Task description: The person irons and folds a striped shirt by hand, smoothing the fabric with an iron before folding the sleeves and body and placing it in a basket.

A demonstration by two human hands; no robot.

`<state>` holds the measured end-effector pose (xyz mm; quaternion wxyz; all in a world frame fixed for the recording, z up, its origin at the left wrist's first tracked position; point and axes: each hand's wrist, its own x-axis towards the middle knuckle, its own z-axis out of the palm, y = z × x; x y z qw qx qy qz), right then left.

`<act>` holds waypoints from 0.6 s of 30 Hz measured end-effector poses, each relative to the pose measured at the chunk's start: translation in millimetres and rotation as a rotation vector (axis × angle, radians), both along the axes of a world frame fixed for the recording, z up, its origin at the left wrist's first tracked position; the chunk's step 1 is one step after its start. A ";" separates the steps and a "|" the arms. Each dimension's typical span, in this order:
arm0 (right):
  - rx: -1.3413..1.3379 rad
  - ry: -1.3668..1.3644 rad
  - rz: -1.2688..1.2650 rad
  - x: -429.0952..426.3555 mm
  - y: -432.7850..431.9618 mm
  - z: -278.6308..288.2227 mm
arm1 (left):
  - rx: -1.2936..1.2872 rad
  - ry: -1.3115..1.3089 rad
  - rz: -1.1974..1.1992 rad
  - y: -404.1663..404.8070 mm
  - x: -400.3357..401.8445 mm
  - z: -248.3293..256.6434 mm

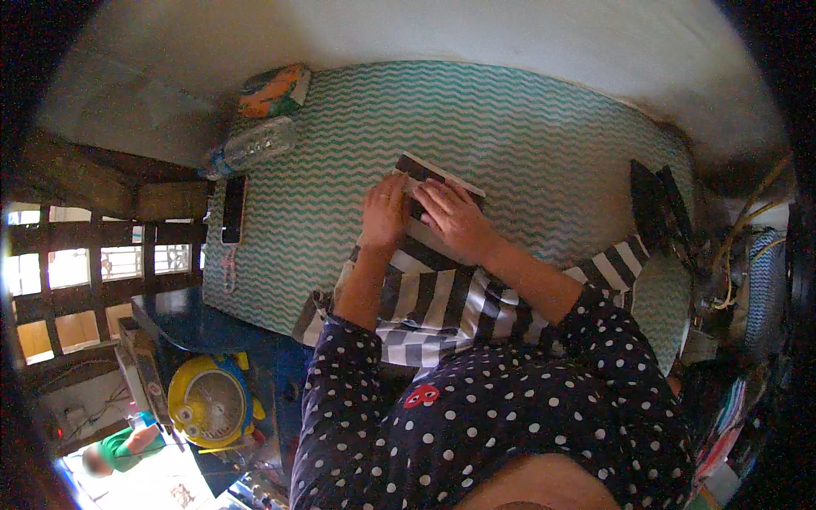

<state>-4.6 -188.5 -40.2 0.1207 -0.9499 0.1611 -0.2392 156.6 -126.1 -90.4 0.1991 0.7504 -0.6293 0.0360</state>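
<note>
A black-and-white striped cloth [435, 294] lies bunched in front of me, with one strip spreading to the right. Its far end is a flat, folded-looking dark panel with a pale edge [442, 171]. My left hand [386, 213] rests at the left side of this panel with its fingers bent; whether they pinch the cloth is hidden. Over the middle of the panel lies my right hand [456, 220], fingers slightly apart and touching the cloth. Both hands are close together. Under the cloth is a teal-and-white zigzag covering [542, 140].
At the left stand or lie a smartphone [234, 210], a clear plastic bottle [258, 145], an orange-and-green packet [275, 92] and a pink beaded strand [228, 269]. Dark flat objects [660, 204] lie right. A yellow-and-blue fan [213, 403] and a person in green [124, 448] are lower left.
</note>
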 end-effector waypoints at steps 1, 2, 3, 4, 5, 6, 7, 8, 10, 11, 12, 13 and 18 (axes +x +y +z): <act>-0.001 0.000 -0.002 -2.6 -2.3 -7.8 | -0.029 -0.055 -0.102 1.6 -5.5 -0.2; -0.028 0.085 -0.004 -9.4 -7.1 -14.8 | -0.030 -0.054 -0.106 2.7 -9.4 0.1; -0.053 0.169 -0.001 -13.8 -11.0 -16.5 | 0.048 -0.063 -0.073 5.2 -11.6 4.8; -0.052 0.169 -0.003 -18.2 -15.6 -18.1 | 0.125 -0.070 -0.043 5.3 -13.2 8.2; -0.065 0.172 -0.023 -23.5 -21.6 -19.5 | 0.125 -0.070 -0.048 3.0 -14.0 7.5; -0.070 0.175 -0.032 -28.4 -24.7 -19.0 | 0.124 -0.077 -0.030 6.8 -13.5 5.8; 0.167 0.224 -0.096 -37.7 -36.3 -10.2 | 0.112 -0.086 -0.014 7.7 -12.2 5.0; 0.407 0.269 -0.155 -52.2 -51.2 -4.0 | 0.112 -0.092 -0.007 9.9 -10.5 4.4; 0.161 -0.033 -0.394 -113.3 -88.6 -11.9 | 0.123 -0.114 0.011 9.8 -13.3 5.9; 0.057 0.004 -0.546 -143.6 -110.0 10.6 | 0.131 -0.117 0.028 14.9 -11.8 4.7; -0.035 0.086 -0.726 -182.2 -132.6 30.8 | 0.132 -0.114 0.028 14.9 -13.5 6.0; -0.099 0.198 -0.899 -221.3 -151.6 46.1 | 0.128 -0.112 0.024 11.8 -16.0 7.4; 0.084 0.307 -1.031 -324.3 -189.0 62.7 | 0.130 -0.150 0.021 5.0 -12.6 -3.3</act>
